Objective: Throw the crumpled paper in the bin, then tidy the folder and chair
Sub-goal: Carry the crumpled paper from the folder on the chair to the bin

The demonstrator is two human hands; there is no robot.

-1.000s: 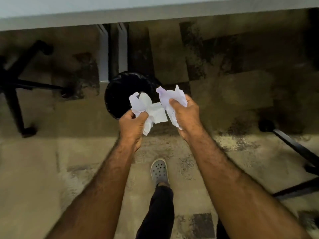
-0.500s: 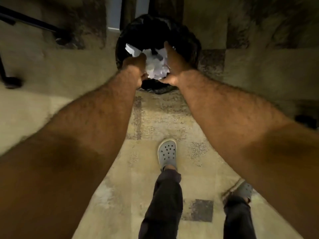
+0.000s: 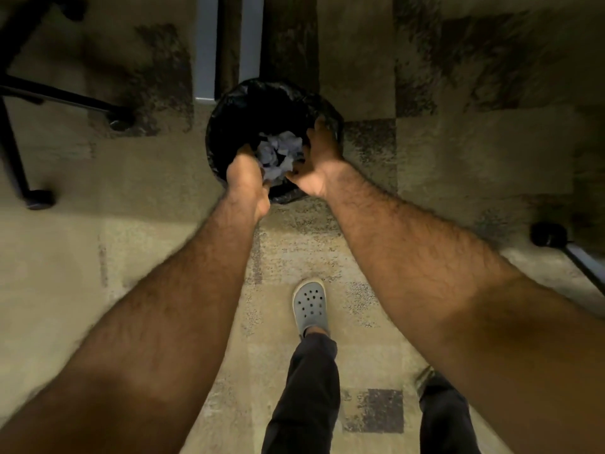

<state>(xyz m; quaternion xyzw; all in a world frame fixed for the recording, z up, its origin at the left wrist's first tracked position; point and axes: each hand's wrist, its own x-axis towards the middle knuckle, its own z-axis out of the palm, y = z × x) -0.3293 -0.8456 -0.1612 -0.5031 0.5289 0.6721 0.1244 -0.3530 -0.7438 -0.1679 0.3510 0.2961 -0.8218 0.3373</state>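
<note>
Downward view from the head. One round bin, lined with a black bag, stands on patterned carpet; its far rim lies just beside two pale upright panels separated by a dark gap. The crumpled paper lies inside the bin, low in the near half, between the two hands; how many sheets make up the wad cannot be told. It is an irregular lump with no clear long axis and no evident direction of pointing.

Two bare forearms reach over the bin's near rim. The left hand hangs knuckles up at the near-left rim, fingers curled downward into the opening; whether they touch the paper cannot be told. The right hand is spread wide, palm turned toward the paper, fingertips near the right rim, grasping nothing.

Two chair bases flank the scene: dark legs with casters at far left, and one caster with a leg at right. Open carpet lies between them and to the right of the bin. One grey perforated clog is planted below the bin; two dark trouser legs show.
</note>
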